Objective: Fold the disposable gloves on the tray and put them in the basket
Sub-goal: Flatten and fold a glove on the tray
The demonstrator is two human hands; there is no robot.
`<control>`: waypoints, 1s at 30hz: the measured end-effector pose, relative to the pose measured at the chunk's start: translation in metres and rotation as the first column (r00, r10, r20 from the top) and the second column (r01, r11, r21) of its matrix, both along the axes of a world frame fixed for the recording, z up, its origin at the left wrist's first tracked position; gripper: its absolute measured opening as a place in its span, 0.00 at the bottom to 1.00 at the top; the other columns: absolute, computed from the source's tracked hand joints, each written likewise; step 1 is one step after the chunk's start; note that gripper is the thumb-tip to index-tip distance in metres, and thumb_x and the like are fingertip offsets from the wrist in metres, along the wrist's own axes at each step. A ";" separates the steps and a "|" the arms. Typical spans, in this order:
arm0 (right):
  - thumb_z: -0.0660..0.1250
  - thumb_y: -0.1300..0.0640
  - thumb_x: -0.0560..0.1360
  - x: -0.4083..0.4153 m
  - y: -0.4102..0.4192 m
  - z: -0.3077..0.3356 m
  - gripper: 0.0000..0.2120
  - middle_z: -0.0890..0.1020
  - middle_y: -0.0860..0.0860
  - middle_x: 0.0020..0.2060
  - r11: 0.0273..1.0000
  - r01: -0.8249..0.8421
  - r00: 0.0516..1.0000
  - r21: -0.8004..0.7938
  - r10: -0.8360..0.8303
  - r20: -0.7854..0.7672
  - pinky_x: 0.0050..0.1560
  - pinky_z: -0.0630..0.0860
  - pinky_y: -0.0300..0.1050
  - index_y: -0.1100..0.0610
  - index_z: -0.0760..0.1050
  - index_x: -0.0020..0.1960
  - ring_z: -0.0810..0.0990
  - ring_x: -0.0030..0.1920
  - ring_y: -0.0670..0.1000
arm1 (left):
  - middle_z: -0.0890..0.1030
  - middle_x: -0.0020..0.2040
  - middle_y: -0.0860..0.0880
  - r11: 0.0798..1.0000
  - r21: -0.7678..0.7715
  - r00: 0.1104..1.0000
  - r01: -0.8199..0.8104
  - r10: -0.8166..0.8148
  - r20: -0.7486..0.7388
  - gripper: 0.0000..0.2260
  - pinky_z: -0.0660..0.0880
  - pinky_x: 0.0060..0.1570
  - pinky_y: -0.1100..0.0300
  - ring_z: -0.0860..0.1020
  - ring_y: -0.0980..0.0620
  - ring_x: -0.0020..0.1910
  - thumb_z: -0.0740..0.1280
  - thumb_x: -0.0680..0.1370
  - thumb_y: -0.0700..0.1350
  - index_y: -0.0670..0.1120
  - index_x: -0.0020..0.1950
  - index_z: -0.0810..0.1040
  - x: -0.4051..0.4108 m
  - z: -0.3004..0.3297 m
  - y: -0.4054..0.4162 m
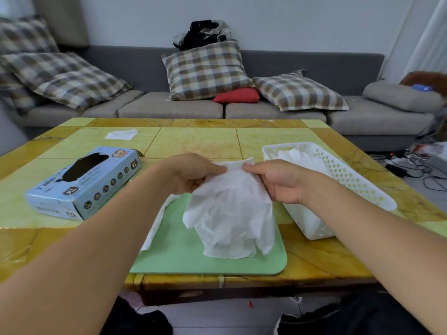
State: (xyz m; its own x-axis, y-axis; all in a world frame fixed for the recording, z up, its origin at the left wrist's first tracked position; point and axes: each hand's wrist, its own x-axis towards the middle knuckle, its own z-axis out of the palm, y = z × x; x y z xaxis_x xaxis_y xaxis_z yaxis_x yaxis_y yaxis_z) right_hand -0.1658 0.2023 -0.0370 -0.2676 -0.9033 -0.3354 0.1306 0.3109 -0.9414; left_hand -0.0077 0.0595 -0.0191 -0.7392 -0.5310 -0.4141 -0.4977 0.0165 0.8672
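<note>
I see my left hand (191, 171) and my right hand (278, 181) both raised over the green tray (193, 257), each pinching the cuff end of a white disposable glove (229, 213) between thumb and curled fingers. The glove hangs from that grip with its fingers pointing down toward me, its lower end draping close to the tray; I cannot tell whether it touches. The tray lies flat at the near edge of the yellow-green surface (198, 141). More white glove material (157, 221) lies along the tray's left edge, partly hidden by my left forearm. Just right of the tray stands the white perforated basket (350, 180), with white gloves (297, 155) already inside it at its far end. To the left sits a blue glove box (84, 184), marked XL, its oval opening facing up. Farther away on the left, a white sheet (121, 134) lies flat. Beyond the surface runs a grey sofa (169, 107) with checked cushions.
</note>
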 end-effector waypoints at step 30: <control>0.75 0.64 0.73 0.007 0.001 -0.038 0.09 0.88 0.46 0.47 0.877 -0.442 0.484 0.188 0.410 -0.773 0.60 0.80 0.53 0.55 0.87 0.50 0.85 0.52 0.47 | 0.83 0.37 0.57 0.404 -0.734 0.795 0.546 -0.527 0.301 0.02 0.76 0.41 0.67 0.77 0.66 0.36 0.77 0.72 0.45 0.49 0.43 0.86 0.025 -0.046 0.015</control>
State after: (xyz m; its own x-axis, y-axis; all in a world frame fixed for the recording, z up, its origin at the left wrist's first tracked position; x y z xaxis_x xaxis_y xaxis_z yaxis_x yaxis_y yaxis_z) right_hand -0.1583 0.2037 -0.0748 0.0169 -0.9860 -0.1660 -0.7851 0.0897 -0.6128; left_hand 0.0177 0.0740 -0.0655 -0.9872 -0.1346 -0.0854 -0.1567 0.9173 0.3660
